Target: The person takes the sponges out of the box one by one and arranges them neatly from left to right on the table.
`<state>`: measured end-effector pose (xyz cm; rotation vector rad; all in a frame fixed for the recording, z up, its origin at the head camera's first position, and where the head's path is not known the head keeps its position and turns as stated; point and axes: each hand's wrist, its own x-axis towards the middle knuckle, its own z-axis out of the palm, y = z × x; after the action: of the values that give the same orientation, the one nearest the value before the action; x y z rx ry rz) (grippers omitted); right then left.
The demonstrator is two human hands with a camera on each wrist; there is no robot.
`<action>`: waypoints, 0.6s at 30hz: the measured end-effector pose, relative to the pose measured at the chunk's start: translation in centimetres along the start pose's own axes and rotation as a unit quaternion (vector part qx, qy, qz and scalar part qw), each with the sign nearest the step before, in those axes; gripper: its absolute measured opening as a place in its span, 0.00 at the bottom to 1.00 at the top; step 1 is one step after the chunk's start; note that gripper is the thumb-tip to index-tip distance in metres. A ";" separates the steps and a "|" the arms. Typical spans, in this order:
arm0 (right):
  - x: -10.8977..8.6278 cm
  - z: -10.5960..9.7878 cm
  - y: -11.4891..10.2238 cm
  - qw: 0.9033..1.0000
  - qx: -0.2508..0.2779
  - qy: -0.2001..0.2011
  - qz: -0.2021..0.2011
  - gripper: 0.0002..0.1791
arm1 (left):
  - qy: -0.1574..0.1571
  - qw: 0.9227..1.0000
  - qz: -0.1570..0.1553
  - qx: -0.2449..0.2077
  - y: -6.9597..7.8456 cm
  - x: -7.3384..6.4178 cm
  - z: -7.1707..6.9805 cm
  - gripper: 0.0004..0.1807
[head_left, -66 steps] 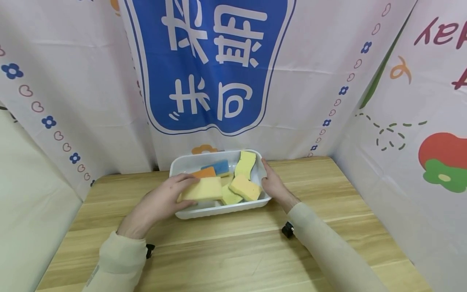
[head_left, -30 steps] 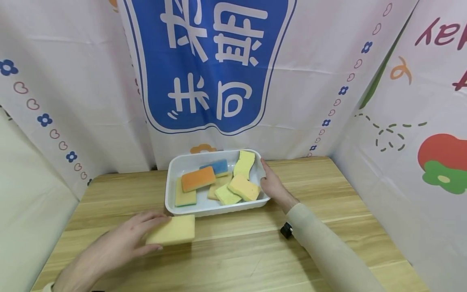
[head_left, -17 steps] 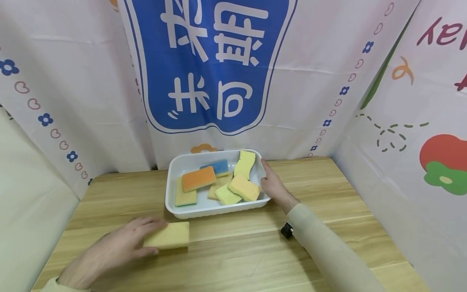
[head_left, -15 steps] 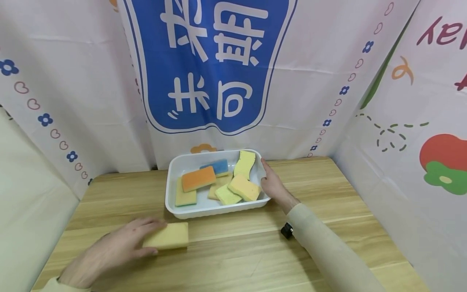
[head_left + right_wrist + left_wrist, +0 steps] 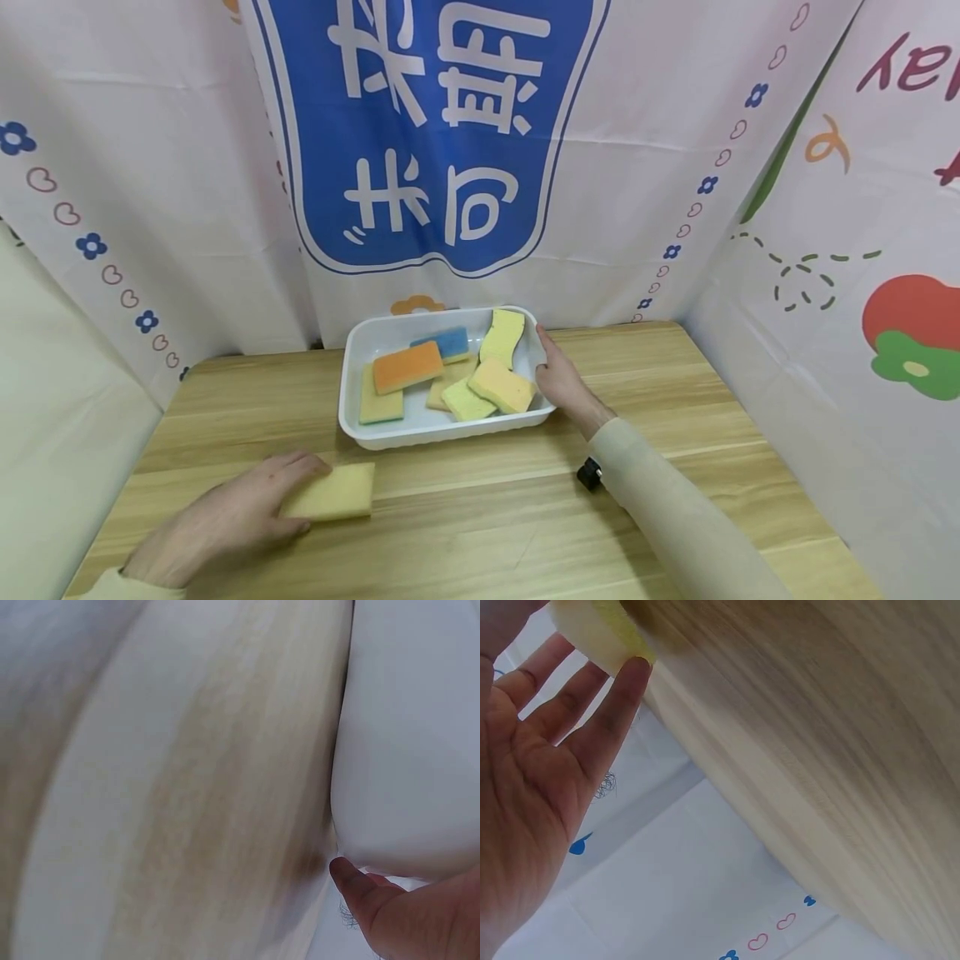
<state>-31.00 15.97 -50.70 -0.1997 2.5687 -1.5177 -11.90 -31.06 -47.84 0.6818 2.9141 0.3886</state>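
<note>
Left hand [image 5: 240, 510] pinches a sponge [image 5: 341, 493] toward the table [image 5: 465, 542]'s left edge; right hand [image 5: 564, 382], grip unclear, likely steadies the tray [image 5: 450, 431].

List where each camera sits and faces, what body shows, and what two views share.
Head: worn on the head, facing forward and down at the white tray of sponges on the wooden table; left hand, right hand, sleeves show.
Left wrist: on that wrist, facing the yellow sponge, table and white cloth; left hand shows.
Right wrist: on that wrist, facing mostly the table; part of the right hand shows.
Shared: head and left wrist show the left hand holding the yellow sponge.
</note>
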 end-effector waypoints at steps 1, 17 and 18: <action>0.0 0.0 0.0 1.000 0.001 0.000 0.000 0.50 | 0.002 1.000 0.000 0.001 -0.1 0.0 0.1 0.38; -0.1 0.0 0.0 1.000 0.004 0.002 0.004 0.49 | 0.019 0.999 -0.028 0.024 0.4 -0.1 -0.3 0.41; -0.1 0.0 0.0 1.000 0.004 0.002 0.004 0.49 | 0.025 0.999 -0.027 0.026 0.5 0.0 -0.3 0.40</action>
<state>-30.88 15.96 -50.65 -0.1865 2.5625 -1.5266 -11.73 -30.75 -47.39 0.6073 2.9918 0.3293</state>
